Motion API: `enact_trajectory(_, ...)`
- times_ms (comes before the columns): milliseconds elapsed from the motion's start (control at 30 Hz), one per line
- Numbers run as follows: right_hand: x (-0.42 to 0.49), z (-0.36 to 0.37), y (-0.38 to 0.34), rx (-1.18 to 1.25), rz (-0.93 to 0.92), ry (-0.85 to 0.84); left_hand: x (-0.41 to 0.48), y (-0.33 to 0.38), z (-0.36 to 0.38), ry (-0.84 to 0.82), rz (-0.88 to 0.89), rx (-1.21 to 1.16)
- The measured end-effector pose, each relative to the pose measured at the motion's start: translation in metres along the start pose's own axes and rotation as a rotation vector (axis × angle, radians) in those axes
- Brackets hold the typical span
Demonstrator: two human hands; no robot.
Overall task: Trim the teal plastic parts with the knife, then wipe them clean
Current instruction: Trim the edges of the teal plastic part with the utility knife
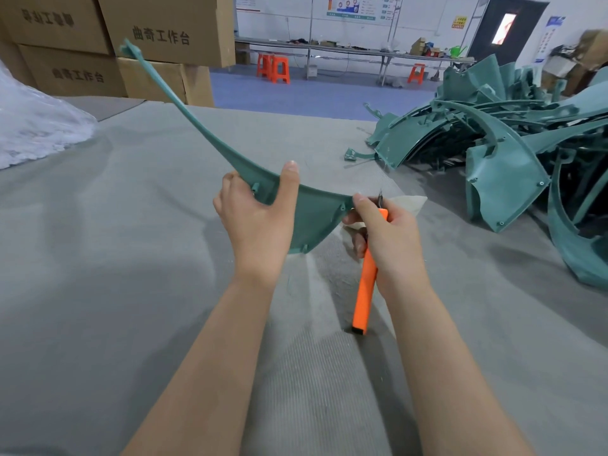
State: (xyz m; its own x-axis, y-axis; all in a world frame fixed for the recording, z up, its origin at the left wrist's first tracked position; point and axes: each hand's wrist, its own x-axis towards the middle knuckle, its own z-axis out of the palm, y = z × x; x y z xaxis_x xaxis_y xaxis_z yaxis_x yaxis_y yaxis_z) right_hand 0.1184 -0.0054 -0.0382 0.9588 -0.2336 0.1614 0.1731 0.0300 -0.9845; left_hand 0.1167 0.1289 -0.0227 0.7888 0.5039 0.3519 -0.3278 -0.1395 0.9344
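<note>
**A:** You have the teal part [309,212] up off the grey felt cover [131,258]. Your left hand [256,218] grips it at the wide middle, with the thumb hooked over the top edge and the fingers curled behind.

**B:** Your right hand [388,238] is at the part's right corner, with the thumb tip touching that corner. The fingers are wrapped round the orange knife [365,291]. Its short dark blade [381,197] pokes up just beside the corner, and the handle runs down below the part toward you.

**A:** The part is smooth, thin moulded plastic. It is broad and curved where you hold it, then tapers to a long narrow strip that rises up and away to the left of your grip. Small screw bosses stand along its lower edge.

**B:** A pale cloth [408,204] shows just right of the part, behind your knife hand. I cannot tell whether you are holding it.

**A:** Farther right of the part, a pile of teal pieces [493,143] lies tangled on the felt, arched and flanged like yours.

**B:** Beyond the strip's far tip are stacked brown cardboard boxes [158,31]. Left of the part there is crinkled clear plastic wrap [33,126]. The felt under the part is ribbed and rumpled.
</note>
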Motion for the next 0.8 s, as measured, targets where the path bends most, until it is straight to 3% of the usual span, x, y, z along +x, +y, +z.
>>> enact_trajectory(200,0.001,-0.003,-0.001,0.040,0.034,0.012,0.009,-0.002,-0.003,-0.055,-0.153,-0.137)
enact_trajectory(433,0.000,-0.009,-0.006,-0.007,0.086,0.089,0.012,-0.008,-0.005,-0.008,-0.181,-0.222)
enact_trajectory(533,-0.001,-0.009,-0.007,0.003,0.045,-0.020,0.012,-0.008,-0.005,-0.030,-0.188,-0.222)
enact_trajectory(633,-0.002,-0.005,-0.003,-0.139,0.017,-0.152,0.013,-0.011,-0.006,-0.065,-0.201,-0.168)
enact_trajectory(733,-0.001,-0.002,-0.003,-0.155,-0.002,-0.092,0.017,-0.014,-0.010,-0.041,-0.176,-0.065)
enact_trajectory(800,0.001,-0.005,-0.004,-0.018,0.063,-0.001,0.020,-0.017,-0.012,-0.018,-0.180,-0.036)
